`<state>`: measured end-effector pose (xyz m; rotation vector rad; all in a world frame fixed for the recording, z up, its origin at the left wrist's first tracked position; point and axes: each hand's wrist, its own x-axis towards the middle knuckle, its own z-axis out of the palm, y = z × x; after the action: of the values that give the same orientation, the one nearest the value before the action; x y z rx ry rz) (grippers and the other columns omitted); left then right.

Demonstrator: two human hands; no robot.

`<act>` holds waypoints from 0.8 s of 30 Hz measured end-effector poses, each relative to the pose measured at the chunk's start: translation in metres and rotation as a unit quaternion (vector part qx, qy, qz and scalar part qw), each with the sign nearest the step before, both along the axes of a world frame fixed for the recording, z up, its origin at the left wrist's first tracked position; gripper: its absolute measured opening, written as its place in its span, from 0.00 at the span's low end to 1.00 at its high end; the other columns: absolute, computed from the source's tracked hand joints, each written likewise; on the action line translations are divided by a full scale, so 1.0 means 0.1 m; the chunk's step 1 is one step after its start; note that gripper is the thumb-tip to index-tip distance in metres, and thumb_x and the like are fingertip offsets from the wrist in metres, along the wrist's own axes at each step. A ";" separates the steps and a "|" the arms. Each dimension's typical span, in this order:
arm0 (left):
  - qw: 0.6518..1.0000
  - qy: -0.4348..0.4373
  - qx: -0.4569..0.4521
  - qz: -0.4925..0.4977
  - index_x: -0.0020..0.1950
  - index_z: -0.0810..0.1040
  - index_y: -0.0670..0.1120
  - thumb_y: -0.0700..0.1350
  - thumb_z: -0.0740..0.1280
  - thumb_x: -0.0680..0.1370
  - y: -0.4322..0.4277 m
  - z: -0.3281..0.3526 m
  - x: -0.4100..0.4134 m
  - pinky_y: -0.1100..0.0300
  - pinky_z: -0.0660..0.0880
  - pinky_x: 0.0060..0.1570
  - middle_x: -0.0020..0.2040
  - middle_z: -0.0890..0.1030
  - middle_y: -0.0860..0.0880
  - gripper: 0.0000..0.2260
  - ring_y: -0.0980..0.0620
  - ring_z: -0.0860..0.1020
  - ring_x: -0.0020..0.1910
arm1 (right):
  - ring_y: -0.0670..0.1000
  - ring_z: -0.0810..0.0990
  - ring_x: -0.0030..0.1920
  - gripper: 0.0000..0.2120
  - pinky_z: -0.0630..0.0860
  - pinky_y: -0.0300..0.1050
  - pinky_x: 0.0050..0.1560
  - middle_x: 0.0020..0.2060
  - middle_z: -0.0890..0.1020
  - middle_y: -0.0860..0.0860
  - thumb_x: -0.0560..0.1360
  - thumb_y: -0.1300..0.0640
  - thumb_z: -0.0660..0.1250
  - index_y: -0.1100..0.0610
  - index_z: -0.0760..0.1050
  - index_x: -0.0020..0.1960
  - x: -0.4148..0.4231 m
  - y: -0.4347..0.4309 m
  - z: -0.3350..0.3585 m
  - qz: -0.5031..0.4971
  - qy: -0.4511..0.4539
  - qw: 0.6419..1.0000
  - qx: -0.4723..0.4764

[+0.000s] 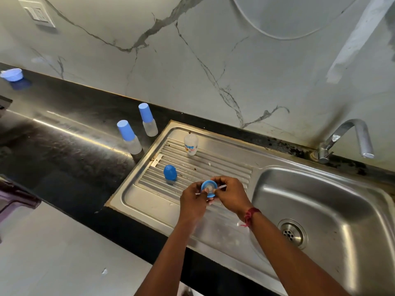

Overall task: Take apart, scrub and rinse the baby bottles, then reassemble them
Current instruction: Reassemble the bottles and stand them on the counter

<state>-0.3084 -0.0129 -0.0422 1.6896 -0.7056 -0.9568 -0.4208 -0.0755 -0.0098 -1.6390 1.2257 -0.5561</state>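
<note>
Over the ribbed drainboard (213, 165) of the steel sink, both hands meet around a blue collar ring (208, 187) with a pale teat at its centre. The ring's round face is turned up toward the camera. The left hand (192, 201) curls its fingers round the ring's near left edge, and the right hand (232, 193) grips its right side with bent fingers. A thin white stick (222, 187) crosses the ring, its long axis running left to right and rising a little toward the right; which fingers pinch it cannot be told. A red thread (249, 216) circles the right wrist. A blue cap (170, 172) stands dome up on the ribs to the left of the hands, and farther back an uncapped bottle body (190, 144) stands upright. Two capped bottles (129, 136) (148, 119) stand upright on the black counter (64, 133) beside the drainboard's far left corner. The basin (333, 210) lies to the right, under the tap (346, 137).
</note>
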 end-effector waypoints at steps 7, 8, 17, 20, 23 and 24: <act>0.997 -0.069 0.016 0.032 0.55 0.81 0.47 0.44 0.71 0.78 -0.09 0.10 -0.15 0.48 0.82 0.54 0.48 0.84 0.49 0.06 0.50 0.83 0.48 | 0.48 0.84 0.46 0.12 0.82 0.42 0.50 0.47 0.85 0.50 0.72 0.64 0.75 0.57 0.84 0.54 -0.15 -0.11 -0.01 0.024 -0.031 0.999 0.005; 0.997 -0.066 0.015 0.034 0.53 0.81 0.48 0.43 0.71 0.78 -0.10 0.10 -0.17 0.48 0.82 0.53 0.48 0.84 0.49 0.05 0.50 0.83 0.48 | 0.47 0.83 0.45 0.10 0.82 0.38 0.48 0.46 0.85 0.49 0.72 0.63 0.75 0.57 0.84 0.53 -0.15 -0.13 -0.01 0.021 -0.029 0.999 -0.004; 0.980 -0.188 -0.059 0.015 0.54 0.79 0.49 0.39 0.70 0.78 -0.25 0.17 -0.31 0.58 0.81 0.49 0.48 0.82 0.51 0.08 0.52 0.81 0.46 | 0.47 0.83 0.43 0.08 0.78 0.31 0.43 0.43 0.85 0.50 0.71 0.65 0.75 0.57 0.84 0.49 -0.15 -0.24 -0.01 -0.036 -0.054 0.994 -0.083; 0.975 -0.197 -0.101 0.009 0.55 0.77 0.49 0.37 0.70 0.78 -0.29 0.13 -0.21 0.60 0.79 0.48 0.49 0.82 0.50 0.09 0.53 0.81 0.46 | 0.47 0.83 0.48 0.12 0.79 0.31 0.48 0.50 0.84 0.50 0.72 0.64 0.75 0.56 0.83 0.55 -0.19 -0.25 0.01 -0.009 -0.077 0.995 -0.057; 0.994 -0.040 -0.103 0.013 0.55 0.78 0.48 0.34 0.68 0.79 -0.29 0.16 -0.06 0.55 0.81 0.49 0.51 0.83 0.48 0.10 0.48 0.83 0.50 | 0.51 0.84 0.52 0.17 0.82 0.47 0.53 0.59 0.82 0.51 0.75 0.69 0.68 0.55 0.79 0.61 -0.21 -0.27 0.07 0.012 -0.149 0.988 0.038; 0.994 0.035 -0.104 0.010 0.56 0.79 0.47 0.33 0.67 0.79 -0.29 0.18 -0.02 0.54 0.82 0.47 0.52 0.83 0.46 0.10 0.47 0.84 0.50 | 0.52 0.84 0.52 0.17 0.83 0.50 0.53 0.60 0.81 0.51 0.77 0.69 0.65 0.55 0.79 0.62 -0.20 -0.29 0.09 0.007 -0.173 0.983 0.064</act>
<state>-0.3104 -0.0417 -0.0238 1.4705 -0.7148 -0.8918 -0.4412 -0.1044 -0.0005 -1.3731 0.9704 -0.7049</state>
